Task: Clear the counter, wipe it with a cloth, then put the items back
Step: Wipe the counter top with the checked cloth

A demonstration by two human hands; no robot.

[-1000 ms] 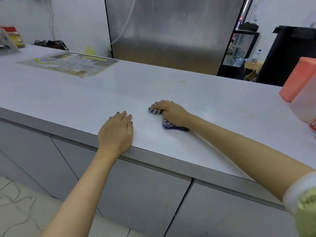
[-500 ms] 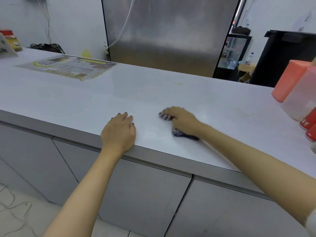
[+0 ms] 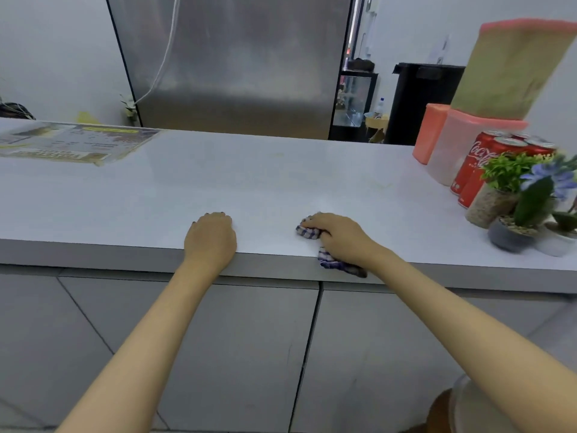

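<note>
On the counter (image 3: 281,182), at its front edge, the right hand (image 3: 340,235) curls its fingers round the blue-checked cloth (image 3: 308,231), one end hanging over that edge. Leftward along the edge, the left hand (image 3: 210,237) rests palm down, holding nothing.

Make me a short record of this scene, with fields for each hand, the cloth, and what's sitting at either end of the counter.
left hand: rests flat on the counter at its front edge, holding nothing
right hand: grips the cloth, pressing it to the counter
cloth: blue-and-white checked, bunched, one end hanging over the front edge
right end: cola cans, potted plants, containers grouped together
left end: printed sheet lying flat
stage: wiping, apparently
</note>
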